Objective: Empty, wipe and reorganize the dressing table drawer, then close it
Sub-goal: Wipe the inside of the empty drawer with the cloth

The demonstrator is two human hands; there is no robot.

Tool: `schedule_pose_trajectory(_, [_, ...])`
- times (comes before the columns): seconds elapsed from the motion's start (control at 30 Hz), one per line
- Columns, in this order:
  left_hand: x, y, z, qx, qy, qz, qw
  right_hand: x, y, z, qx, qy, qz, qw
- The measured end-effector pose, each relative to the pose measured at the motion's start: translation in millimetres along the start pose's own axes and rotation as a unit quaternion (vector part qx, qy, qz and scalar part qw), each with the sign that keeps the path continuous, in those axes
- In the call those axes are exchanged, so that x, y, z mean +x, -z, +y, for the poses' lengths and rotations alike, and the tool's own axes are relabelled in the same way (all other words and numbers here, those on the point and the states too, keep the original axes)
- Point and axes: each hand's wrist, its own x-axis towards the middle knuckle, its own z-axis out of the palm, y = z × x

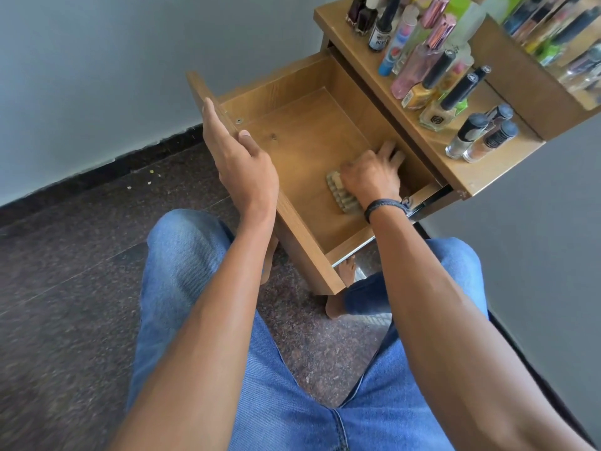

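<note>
The wooden drawer of the dressing table stands pulled fully out, its floor bare wood. My right hand is inside it near the right wall, pressing down on a beige ribbed cloth with curled fingers. My left hand rests on the drawer's front panel, fingers straight along its outer face and thumb over the top edge.
The dressing table top at the right carries several bottles, nail polishes and tubes. A mirror stands behind them. My knees in blue jeans sit below the drawer. Speckled floor and a grey wall lie to the left.
</note>
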Motion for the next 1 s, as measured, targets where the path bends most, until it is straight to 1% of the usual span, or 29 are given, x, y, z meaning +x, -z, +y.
schedule_pose_trajectory(0.17, [-1, -1, 2, 0.001, -0.001, 0.001, 1.000, 25, -2, -19, 0.002, 0.034, 0.008, 0.999])
schedule_pose_trajectory(0.33, [-1, -1, 0, 0.000, -0.006, 0.003, 1.000, 50, -2, -54, 0.000, 0.082, 0.004, 0.997])
schedule_pose_trajectory(0.5, [2, -1, 0, 0.003, -0.004, 0.008, 1.000, 56, 1, -68, -0.040, 0.192, -0.018, 0.980])
schedule_pose_trajectory(0.6, [3, -1, -1, 0.006, -0.009, 0.011, 1.000, 35, -5, -60, -0.029, 0.268, -0.022, 0.963])
schedule_pose_trajectory(0.7, [2, -2, -2, 0.006, -0.009, 0.011, 1.000, 9, -12, -43, -0.020, 0.303, -0.013, 0.953])
schedule_pose_trajectory(0.8, [2, -2, -1, 0.004, -0.006, 0.010, 1.000, -4, -14, -27, -0.003, 0.280, -0.006, 0.960])
schedule_pose_trajectory(0.93, [1, -1, -1, -0.002, -0.004, 0.008, 1.000, -5, -10, -11, -0.001, 0.176, 0.023, 0.984])
schedule_pose_trajectory(1.0, [1, -2, 0, -0.002, -0.004, 0.008, 1.000, 4, -9, -8, -0.013, 0.144, 0.030, 0.989])
